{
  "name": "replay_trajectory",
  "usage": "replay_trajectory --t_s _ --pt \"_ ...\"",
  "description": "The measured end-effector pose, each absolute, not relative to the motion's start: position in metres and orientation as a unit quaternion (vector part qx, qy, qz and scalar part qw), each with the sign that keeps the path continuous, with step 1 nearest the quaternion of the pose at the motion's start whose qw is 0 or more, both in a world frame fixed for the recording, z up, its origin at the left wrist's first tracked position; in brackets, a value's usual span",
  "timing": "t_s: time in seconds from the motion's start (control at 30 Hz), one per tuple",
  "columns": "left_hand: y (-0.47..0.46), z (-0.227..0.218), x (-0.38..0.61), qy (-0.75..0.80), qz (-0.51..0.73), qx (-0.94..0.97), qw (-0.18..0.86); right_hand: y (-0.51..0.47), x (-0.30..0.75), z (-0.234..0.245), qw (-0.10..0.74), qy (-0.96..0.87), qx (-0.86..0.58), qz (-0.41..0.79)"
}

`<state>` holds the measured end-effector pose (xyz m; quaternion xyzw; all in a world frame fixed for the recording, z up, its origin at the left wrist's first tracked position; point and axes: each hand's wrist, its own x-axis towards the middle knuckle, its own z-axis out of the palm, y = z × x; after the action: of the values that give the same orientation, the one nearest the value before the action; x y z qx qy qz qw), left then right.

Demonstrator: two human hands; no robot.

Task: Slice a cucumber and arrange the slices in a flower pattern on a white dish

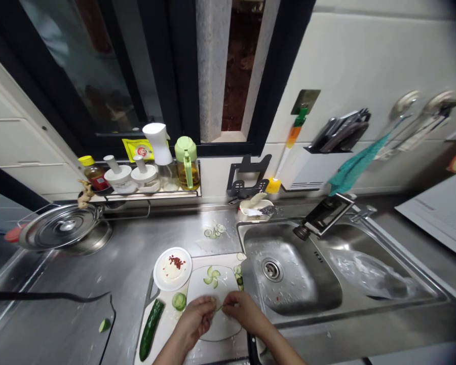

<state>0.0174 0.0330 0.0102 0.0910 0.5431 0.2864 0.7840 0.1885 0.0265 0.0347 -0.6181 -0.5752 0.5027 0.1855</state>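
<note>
The right fingers (pixel 232 298) pinch one end of a small green sliver (pixel 219 307), and the left fingers (pixel 205 304), drawn together at the tips, pinch the other end, so that it spans the narrow gap between them; both hold it over a white plate (pixel 228 327), which lies just below them; on the plate, just beyond the fingers, pale green slices (pixel 212 277) lie in a curved cluster; the plate rests on a white board (pixel 167 327), and to the left of the left fingers a round stack (pixel 179 301) of slices sits on the board, with a whole dark cucumber (pixel 151 329) farther left, lying at a slant; beyond and left of the left fingers stands a bowl (pixel 157 272) with something white in it and red bits (pixel 177 262) on top; just right of the right fingers are more cut pieces (pixel 238 274) at the edge of the plate, beside a knife (pixel 253 350), whose black handle lies partly behind the right forearm; farther right is the sink (pixel 300 258), water drops in its basin; well to the left of the fingers a cucumber end (pixel 104 325) lies on the steel counter (pixel 129 268), while thin rounds (pixel 215 231) lie on it farther beyond them.
</note>
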Motion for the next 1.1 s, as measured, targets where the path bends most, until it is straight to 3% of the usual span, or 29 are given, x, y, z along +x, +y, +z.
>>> replay_trajectory --t_s 0.13,0.33,0.47,0.77,1.1 --pt "0.031 0.002 0.021 0.574 0.285 0.24 0.73 0.034 0.193 0.026 0.135 -0.583 -0.643 0.478" --pt "0.034 0.0 0.028 0.63 0.198 0.506 0.555 0.046 0.201 0.023 0.05 -0.614 -0.689 0.381" --pt "0.036 -0.001 0.036 0.647 0.139 0.583 0.471 0.054 0.2 0.031 -0.002 -0.645 -0.698 0.312" --pt "0.04 0.003 0.048 0.656 0.048 0.63 0.414 0.058 0.193 0.031 -0.067 -0.694 -0.68 0.227" --pt "0.036 0.003 0.05 0.657 0.014 0.645 0.389 0.05 0.2 0.022 -0.044 -0.722 -0.666 0.184"
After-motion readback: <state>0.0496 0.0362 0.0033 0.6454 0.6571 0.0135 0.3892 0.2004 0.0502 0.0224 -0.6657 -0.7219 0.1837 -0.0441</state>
